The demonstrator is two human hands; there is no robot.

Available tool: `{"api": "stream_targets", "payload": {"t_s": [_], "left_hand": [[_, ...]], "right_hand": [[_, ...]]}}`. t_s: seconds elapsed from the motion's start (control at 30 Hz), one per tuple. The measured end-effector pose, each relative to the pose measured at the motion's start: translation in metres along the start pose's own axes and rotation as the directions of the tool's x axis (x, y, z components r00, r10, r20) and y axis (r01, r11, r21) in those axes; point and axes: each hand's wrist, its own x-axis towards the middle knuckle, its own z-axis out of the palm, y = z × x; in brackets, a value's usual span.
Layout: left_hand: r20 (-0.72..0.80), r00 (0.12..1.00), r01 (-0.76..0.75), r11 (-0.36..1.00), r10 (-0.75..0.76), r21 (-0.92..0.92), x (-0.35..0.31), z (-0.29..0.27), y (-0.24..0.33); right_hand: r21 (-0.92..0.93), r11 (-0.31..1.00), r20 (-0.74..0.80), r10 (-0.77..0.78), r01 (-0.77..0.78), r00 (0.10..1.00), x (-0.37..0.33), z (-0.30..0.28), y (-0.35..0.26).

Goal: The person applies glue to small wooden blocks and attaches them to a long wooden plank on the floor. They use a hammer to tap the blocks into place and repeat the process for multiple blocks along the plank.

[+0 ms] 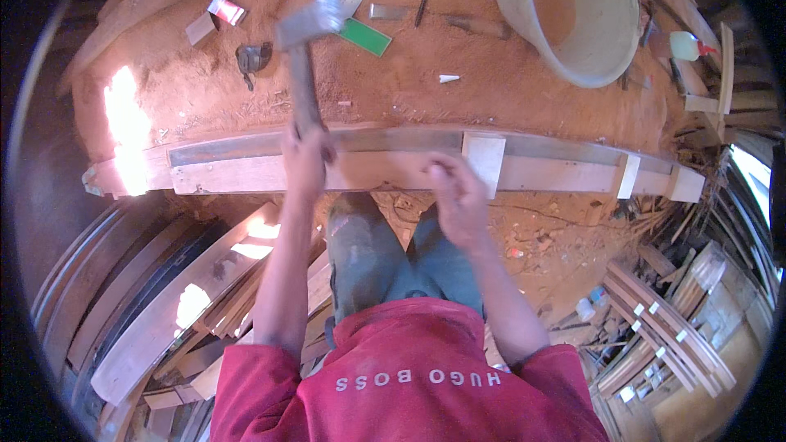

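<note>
Your left hand (pixel 306 157) wraps its fingers around the hammer (pixel 304 86); your right hand (pixel 461 203) curls near the long board (pixel 241 173); whether its fingers hold anything, I cannot tell

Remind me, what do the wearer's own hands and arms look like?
The left hand and right hand are ungloved, with no wristwear visible. The forearms are bare below short red sleeves, part of a red shirt with pale chest lettering.

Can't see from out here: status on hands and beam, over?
Left hand gripping hammer. Right hand half-curled at wooden beam, hold unclear. Pale block on beam, close beside right hand.
</note>
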Motion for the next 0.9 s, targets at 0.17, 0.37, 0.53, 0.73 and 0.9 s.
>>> {"api": "stream_targets", "payload": {"t_s": [0.17,0.37,0.53,0.73,0.9], "left_hand": [[0.27,0.961,-0.154,0.93,0.063,0.333,-0.127,-0.017,-0.026],[0.712,0.693,-0.554,0.717,0.115,0.424,-0.096,-0.047,-0.05],[0.607,0.692,-0.722,0.393,0.391,0.57,-0.042,0.054,-0.045],[0.558,0.679,-0.675,0.107,0.476,0.73,-0.045,0.125,-0.094],[0.571,0.637,-0.7,0.081,0.518,0.709,-0.042,0.128,-0.104]], "right_hand": [[0.266,0.943,0.157,0.163,-0.201,0.974,-0.003,0.097,-0.011],[0.296,0.911,-0.282,0.372,-0.288,0.884,-0.084,0.074,0.026],[0.047,0.817,-0.438,0.533,-0.574,0.723,-0.108,-0.01,0.042],[-0.74,0.672,-0.068,-0.011,-0.043,0.998,-0.022,-0.139,0.005],[-0.789,0.597,0.205,0.036,0.144,0.978,0.04,-0.139,-0.074]]}}
